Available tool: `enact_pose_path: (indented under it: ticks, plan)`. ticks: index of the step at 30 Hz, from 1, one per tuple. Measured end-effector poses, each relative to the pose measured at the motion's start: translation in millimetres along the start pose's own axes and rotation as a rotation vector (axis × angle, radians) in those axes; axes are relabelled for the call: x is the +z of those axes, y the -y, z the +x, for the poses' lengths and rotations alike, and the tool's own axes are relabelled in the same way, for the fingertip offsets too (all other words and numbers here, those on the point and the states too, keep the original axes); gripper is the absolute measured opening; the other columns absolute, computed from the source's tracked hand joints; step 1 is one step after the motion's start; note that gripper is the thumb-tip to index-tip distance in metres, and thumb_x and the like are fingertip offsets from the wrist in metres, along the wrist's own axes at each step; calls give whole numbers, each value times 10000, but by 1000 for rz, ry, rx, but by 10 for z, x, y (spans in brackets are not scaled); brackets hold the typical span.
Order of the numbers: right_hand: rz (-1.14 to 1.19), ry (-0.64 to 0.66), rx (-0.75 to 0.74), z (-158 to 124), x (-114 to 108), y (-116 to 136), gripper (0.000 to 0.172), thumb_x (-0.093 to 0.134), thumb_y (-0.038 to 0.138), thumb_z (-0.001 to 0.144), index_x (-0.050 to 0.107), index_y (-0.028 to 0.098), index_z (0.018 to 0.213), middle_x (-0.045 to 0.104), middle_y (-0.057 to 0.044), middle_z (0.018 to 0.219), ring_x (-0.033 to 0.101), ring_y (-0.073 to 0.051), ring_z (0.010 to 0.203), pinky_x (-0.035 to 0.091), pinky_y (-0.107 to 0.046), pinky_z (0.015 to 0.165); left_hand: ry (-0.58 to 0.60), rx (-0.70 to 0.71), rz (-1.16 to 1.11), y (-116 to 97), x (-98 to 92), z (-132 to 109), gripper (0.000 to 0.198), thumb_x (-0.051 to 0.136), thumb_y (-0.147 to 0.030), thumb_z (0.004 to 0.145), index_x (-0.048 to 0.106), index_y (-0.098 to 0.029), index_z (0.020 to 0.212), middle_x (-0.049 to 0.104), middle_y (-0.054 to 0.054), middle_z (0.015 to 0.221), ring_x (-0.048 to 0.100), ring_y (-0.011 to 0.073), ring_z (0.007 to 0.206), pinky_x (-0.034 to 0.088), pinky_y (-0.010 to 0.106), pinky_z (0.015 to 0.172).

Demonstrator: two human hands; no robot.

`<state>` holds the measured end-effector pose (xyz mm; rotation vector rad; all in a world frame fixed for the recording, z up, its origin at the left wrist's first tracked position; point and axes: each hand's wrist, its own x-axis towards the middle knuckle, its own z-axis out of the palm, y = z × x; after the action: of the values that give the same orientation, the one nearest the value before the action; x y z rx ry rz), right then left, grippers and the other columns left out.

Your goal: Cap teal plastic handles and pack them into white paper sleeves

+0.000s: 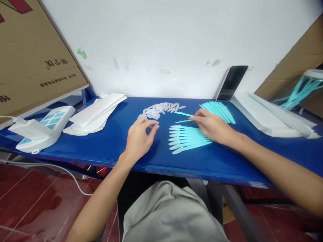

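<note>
My right hand [210, 125] pinches the end of a thin turquoise stick [184, 114], which points left above the blue table. Below it runs a second thin turquoise line; I cannot tell whether it is another stick or a reflection. Under and beside this hand lies a fanned row of turquoise sticks with pale, flat tips [189, 137]. My left hand [141, 136] has its thumb and index finger pressed together; anything between them is too small to make out. Just beyond it spreads a heap of small translucent whitish sleeves [160, 109].
More turquoise sticks [219, 111] lie behind my right hand, near a phone [232, 82] leaning on the wall. White packets [97, 112] and a power strip [45, 127] lie left. White bags [272, 117] and a clear container of sticks [302, 87] are right. Cardboard [32, 50] stands left.
</note>
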<state>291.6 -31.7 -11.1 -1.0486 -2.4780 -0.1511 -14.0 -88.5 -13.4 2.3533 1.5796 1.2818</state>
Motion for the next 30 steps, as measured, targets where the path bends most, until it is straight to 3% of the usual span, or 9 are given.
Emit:
enact_pose_path:
  ticks: [4, 8, 13, 18, 23, 30]
  plan:
    - [106, -126, -56, 5, -111, 226, 348, 411, 221, 1047, 681, 167, 1260, 638, -145, 1084, 635, -247, 893, 531, -388, 745, -10, -121, -377, -84, -37, 17, 156, 711, -344, 943, 656, -199, 945, 745, 22, 906, 704, 167, 826, 553, 295, 787]
    - [106, -106, -152, -11, -139, 397, 294, 426, 241, 1055, 678, 192, 1199, 678, -97, 981, 649, -221, 843, 514, -340, 721, 24, -183, -581, -125, -51, 19, 253, 754, -381, 921, 599, -209, 1023, 785, 27, 909, 755, 187, 872, 582, 302, 823]
    - [65, -95, -153, -28, -88, 464, 310, 414, 280, 1076, 673, 191, 1221, 679, -89, 989, 648, -186, 786, 481, -298, 643, 86, -151, -545, -175, -51, 3, 229, 751, -415, 924, 725, -189, 959, 788, 43, 931, 770, 199, 862, 598, 278, 778]
    - [29, -125, -176, -35, -90, 467, 304, 432, 286, 1083, 680, 176, 1219, 681, -84, 972, 646, -171, 779, 448, -278, 606, 210, -65, -496, -215, -37, -29, 153, 715, -351, 958, 751, -202, 964, 796, 20, 918, 770, 178, 856, 597, 244, 762]
    - [7, -123, -162, -46, -111, 454, 300, 451, 305, 1080, 697, 178, 1194, 677, -69, 942, 633, -157, 754, 421, -269, 575, 112, -87, -487, -195, -26, -33, 186, 739, -387, 942, 753, -202, 959, 795, 23, 908, 770, 181, 830, 595, 252, 744]
    - [1, -143, -192, -47, -125, 459, 278, 507, 322, 1065, 720, 175, 1167, 676, -57, 909, 625, -144, 716, 416, -257, 562, 112, -88, -483, -182, -15, -44, 202, 740, -402, 943, 753, -202, 964, 795, 25, 908, 775, 181, 841, 584, 231, 694]
